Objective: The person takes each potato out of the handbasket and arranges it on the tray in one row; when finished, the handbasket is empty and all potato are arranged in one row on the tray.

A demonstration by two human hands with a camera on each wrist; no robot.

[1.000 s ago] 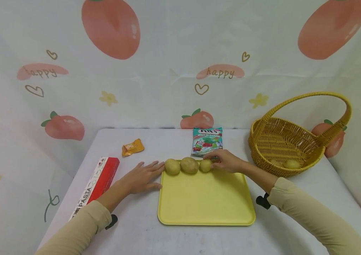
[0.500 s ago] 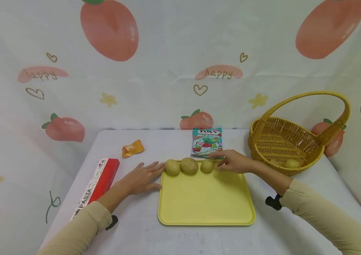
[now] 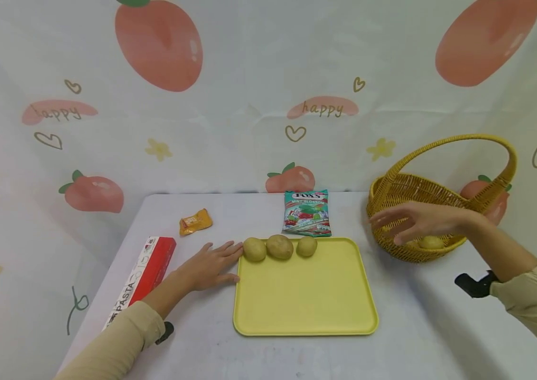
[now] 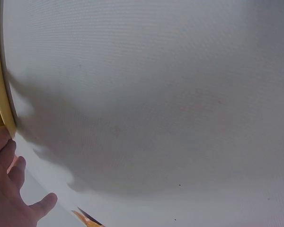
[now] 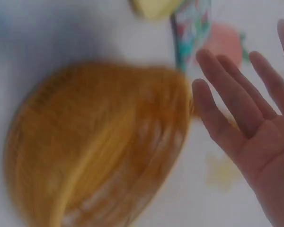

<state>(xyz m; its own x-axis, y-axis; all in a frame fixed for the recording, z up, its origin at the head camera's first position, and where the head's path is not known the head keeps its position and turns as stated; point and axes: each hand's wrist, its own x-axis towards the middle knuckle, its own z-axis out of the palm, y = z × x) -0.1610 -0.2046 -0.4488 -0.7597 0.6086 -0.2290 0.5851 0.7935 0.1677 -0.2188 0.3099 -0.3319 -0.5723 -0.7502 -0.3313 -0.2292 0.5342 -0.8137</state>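
Note:
Three potatoes sit in a row along the far edge of a yellow tray (image 3: 306,295): a left potato (image 3: 254,249), a larger middle potato (image 3: 280,247) and a small right potato (image 3: 306,246). My left hand (image 3: 211,266) lies with fingers spread, fingertips at the tray's left rim. Holding nothing, my right hand (image 3: 422,219) hovers over the front of a wicker basket (image 3: 406,253), its fingers extended. Inside the basket a potato (image 3: 431,242) shows below the hand, and part of another is mostly hidden. In the right wrist view the basket (image 5: 85,142) is blurred beside the spread fingers.
A green Fox's candy bag (image 3: 306,213) lies behind the tray. At the left are an orange snack packet (image 3: 195,222) and a red and white pasta box (image 3: 142,279). The basket's tall handle (image 3: 458,138) arches above the right hand. A printed cloth (image 3: 230,105) hangs behind the table.
My right hand has let go of the small right potato and moved right, from the tray to over the basket. The left hand stays at the tray's rim.

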